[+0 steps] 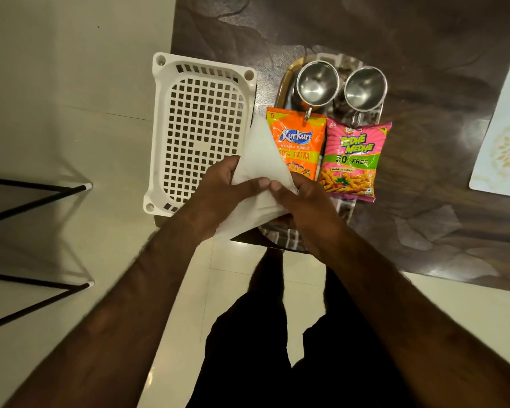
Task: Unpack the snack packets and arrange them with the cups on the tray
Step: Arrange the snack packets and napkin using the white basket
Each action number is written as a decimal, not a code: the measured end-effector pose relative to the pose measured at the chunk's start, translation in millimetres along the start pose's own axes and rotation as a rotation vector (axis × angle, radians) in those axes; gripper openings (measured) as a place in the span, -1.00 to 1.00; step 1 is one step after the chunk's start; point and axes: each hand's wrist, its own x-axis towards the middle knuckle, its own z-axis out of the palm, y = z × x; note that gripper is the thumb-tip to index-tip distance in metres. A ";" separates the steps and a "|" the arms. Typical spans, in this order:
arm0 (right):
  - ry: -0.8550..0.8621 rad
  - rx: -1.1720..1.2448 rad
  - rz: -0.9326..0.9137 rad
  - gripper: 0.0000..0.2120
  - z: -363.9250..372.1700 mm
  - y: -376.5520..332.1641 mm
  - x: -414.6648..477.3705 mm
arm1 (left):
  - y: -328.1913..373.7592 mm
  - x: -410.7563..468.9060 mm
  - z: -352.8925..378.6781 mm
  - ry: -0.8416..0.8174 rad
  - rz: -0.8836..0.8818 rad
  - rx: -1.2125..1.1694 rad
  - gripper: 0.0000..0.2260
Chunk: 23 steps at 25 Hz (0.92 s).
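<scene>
An orange Kurkure packet (298, 139) and a pink Tedhe Medhe packet (354, 160) lie side by side on a shiny tray (283, 83). Behind them on the tray stand two empty steel cups, the left cup (317, 83) and the right cup (364, 89). A white folded bag (261, 160) is held over the tray's near left corner. My left hand (227, 187) grips its left side and my right hand (306, 204) pinches its right side; the thumbs nearly meet. The bag hides part of the orange packet.
A white perforated plastic basket (200, 131) lies at the table's left edge beside the tray. A pale placemat (501, 142) sits at the far right on the dark table (439, 216). Black chair legs (36, 195) stand on the tiled floor at the left.
</scene>
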 end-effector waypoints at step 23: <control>0.161 0.201 0.299 -0.68 -83.9 56.0 -43.0 | 2.8 3.2 30.0 -0.342 -0.205 0.595 -0.62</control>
